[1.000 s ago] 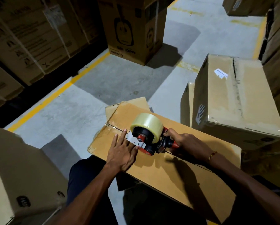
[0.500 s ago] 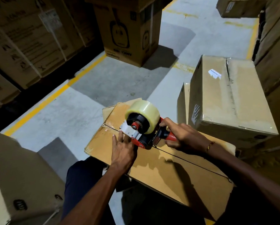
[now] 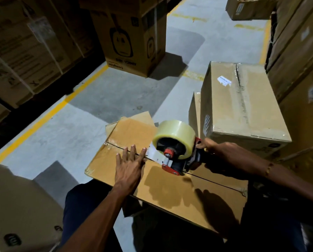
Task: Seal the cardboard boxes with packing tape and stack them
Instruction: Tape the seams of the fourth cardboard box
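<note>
1. Box point(image 3: 170, 190) – flat brown cardboard, lies tilted across the person's lap, top face up, a seam running along the middle from the far left corner toward the right edge.
2. Left hand point(image 3: 129, 166) presses flat on the box top near its far end, fingers straight and slightly spread, fingertips reaching across the seam.
3. Tape gun point(image 3: 177, 160) – red and black frame, sits on the seam just to the right of the left hand, front edge down on the cardboard.
4. Tape roll point(image 3: 175, 135), clear-yellowish, mounted on the tape gun, red hub facing the camera.
5. Right hand point(image 3: 219, 150) wraps round the tape gun's handle, fingers curled tight; a thin bracelet point(image 3: 269, 169) on the wrist.
6. A short glossy strip shows on the seam between the left hand's fingertips and the tape gun; cannot tell how far it runs.
7. Sealed box point(image 3: 243, 110) stands on the floor just beyond the right hand, taped along its top, small white label point(image 3: 224, 80) near the seam.
8. Printed carton point(image 3: 133, 39) stands farther off on the grey floor point(image 3: 106, 91), by a yellow line point(image 3: 48, 113).
9. More cartons stacked at left and right edges, dim.
</note>
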The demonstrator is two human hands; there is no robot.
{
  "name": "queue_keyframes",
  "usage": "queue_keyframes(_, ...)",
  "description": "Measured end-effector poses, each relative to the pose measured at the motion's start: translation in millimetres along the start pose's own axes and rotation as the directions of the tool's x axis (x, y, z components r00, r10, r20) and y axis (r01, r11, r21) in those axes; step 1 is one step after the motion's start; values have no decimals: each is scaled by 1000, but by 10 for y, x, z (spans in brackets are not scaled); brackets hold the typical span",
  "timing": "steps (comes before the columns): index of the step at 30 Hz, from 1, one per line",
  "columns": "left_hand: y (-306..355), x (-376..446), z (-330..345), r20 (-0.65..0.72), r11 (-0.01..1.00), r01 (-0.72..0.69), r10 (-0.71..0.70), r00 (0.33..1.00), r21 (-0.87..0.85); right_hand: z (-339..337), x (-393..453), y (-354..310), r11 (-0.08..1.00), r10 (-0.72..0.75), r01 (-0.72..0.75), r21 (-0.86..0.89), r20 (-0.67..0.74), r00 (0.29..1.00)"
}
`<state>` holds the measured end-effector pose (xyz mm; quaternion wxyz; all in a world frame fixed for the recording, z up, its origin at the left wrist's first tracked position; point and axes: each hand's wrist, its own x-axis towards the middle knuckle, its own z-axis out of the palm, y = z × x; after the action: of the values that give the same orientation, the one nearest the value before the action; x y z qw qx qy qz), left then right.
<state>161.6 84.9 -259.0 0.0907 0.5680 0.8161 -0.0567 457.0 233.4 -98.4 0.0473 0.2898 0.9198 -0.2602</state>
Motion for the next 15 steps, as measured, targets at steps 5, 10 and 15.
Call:
queue_keyframes(5,3,-1,-7,21,1000,13,-13,1000,7,67,-99,52,999,-26,28,43,-58,998)
queue_keyframes(10,-61,-36,-19,50,1000,-30,30,998,5,164,-106,95,999,-19,21,39,-62,998)
queue_keyframes(15,-54,-93,9,53,999,-42,44,998,-34,282,-74,141,1000,-13,13,-11,-23,1000)
